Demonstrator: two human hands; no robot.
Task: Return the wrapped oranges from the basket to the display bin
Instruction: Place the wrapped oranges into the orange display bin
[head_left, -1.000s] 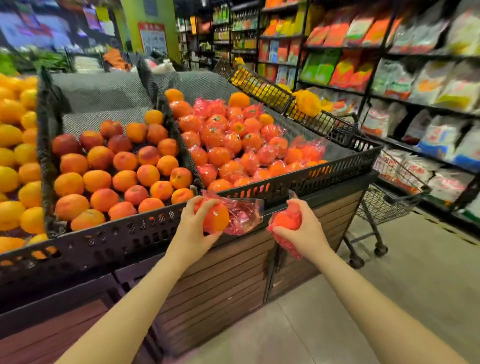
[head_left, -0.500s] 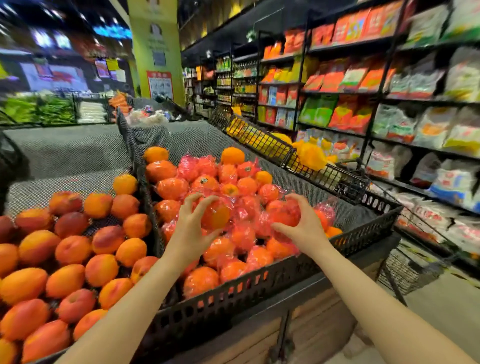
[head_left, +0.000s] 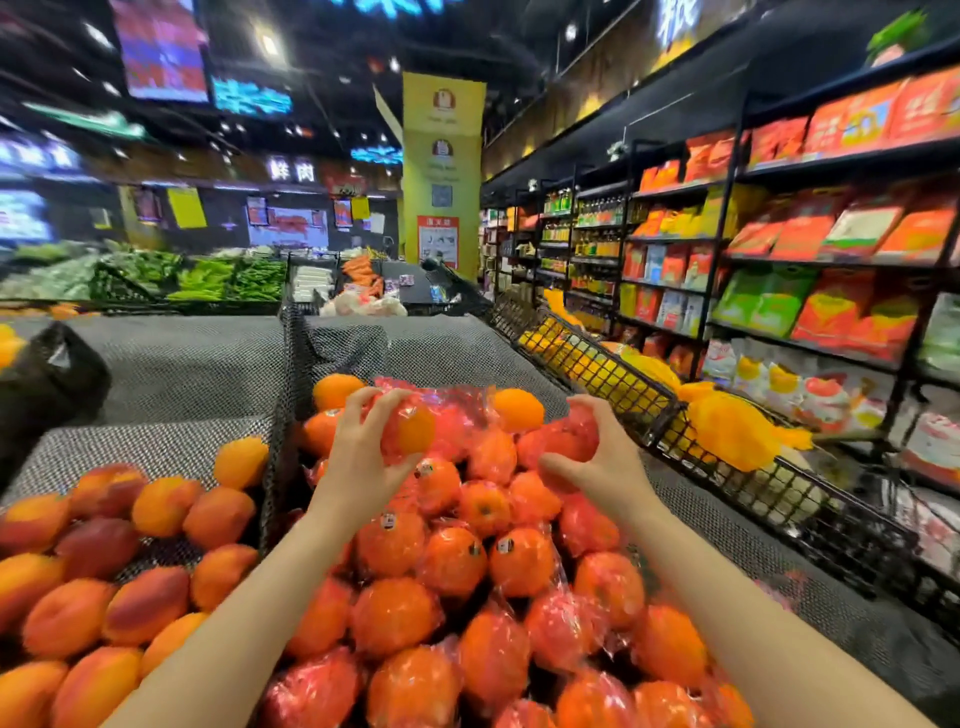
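The display bin (head_left: 753, 551), lined with grey mesh, holds a heap of oranges in red plastic wrap (head_left: 452, 561). My left hand (head_left: 358, 457) grips one wrapped orange (head_left: 415, 428) over the far part of the heap. My right hand (head_left: 602, 462) holds a second wrapped orange (head_left: 561, 441) just to its right, low against the pile. Both arms reach out over the bin. The basket is out of sight.
Left of a black divider (head_left: 278, 467) lies a bin of unwrapped peach-coloured fruit (head_left: 104, 582). A black wire rack (head_left: 675, 431) with yellow fruit borders the bin on the right. Shelves of packaged goods (head_left: 810, 249) line the right aisle. Vegetables (head_left: 156, 275) fill the far displays.
Both hands rose from in front of the bin's front edge and moved forward over the heap, each carrying its wrapped orange. The view tilted up and closer.
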